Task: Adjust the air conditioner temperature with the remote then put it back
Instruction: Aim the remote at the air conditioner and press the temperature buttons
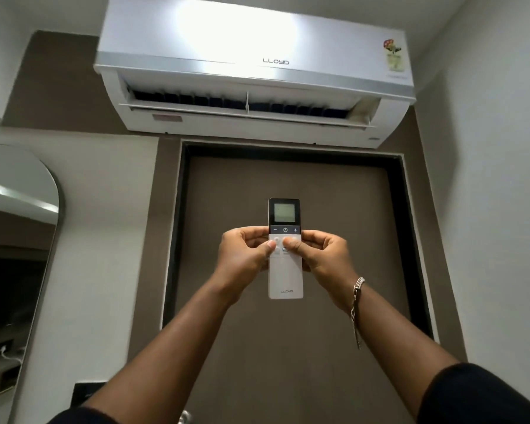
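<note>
1. Head view, far left: arched mirror [19,240] on the pale wall, reflecting a dim room.
2. Left hand [245,255] wrapped around the left edge of the remote [285,249], thumb lying across the pale lower buttons.
3. Remote held upright in front of the brown door [288,332], both hands closed on it, screen [284,212] lit, digits too blurred to read.
4. Above: white air conditioner [251,71] over the door frame, flap open.
5. Right hand [322,255] gripping the right edge, thumb pressed on or near a button in the upper pale rows; chain bracelet [357,301] hanging from that wrist.
</note>
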`<state>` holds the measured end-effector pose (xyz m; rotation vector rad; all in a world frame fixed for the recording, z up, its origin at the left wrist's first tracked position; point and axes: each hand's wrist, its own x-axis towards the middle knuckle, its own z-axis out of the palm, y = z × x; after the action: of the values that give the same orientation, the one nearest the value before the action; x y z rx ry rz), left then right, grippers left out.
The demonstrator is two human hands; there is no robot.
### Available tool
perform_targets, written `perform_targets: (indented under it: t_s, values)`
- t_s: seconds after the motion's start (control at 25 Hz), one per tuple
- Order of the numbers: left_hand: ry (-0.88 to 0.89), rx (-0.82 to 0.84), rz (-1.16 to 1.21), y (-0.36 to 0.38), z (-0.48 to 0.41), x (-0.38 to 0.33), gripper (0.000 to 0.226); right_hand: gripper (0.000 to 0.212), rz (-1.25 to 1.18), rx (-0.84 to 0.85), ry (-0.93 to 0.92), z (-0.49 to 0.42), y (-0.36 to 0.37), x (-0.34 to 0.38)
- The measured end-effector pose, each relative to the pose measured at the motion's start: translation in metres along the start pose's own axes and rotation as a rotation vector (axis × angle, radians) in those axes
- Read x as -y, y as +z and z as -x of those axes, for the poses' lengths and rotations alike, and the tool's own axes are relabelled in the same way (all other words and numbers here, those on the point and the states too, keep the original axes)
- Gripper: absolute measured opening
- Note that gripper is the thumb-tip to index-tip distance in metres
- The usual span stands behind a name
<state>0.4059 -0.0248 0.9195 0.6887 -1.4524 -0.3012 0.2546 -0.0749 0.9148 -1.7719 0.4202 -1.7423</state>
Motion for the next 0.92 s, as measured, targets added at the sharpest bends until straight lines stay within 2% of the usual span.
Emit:
perform_targets:
  t_s: [0.12,0.64,0.92]
  values:
    - [0.016,-0.017,0.003,0.004,-0.002,-0.010,0.033,0.030,-0.013,-0.012,-0.039,-0.004,-0.001,0.011]
    - [0.084,-0.019,0.034,0.001,-0.006,-0.020,0.026,0.042,-0.035,0.038,-0.057,-0.012,-0.003,0.022]
    - [0.109,-0.024,0.083,0.003,-0.007,-0.020,0.030,0.029,-0.087,-0.024,-0.118,-0.003,0.000,0.029]
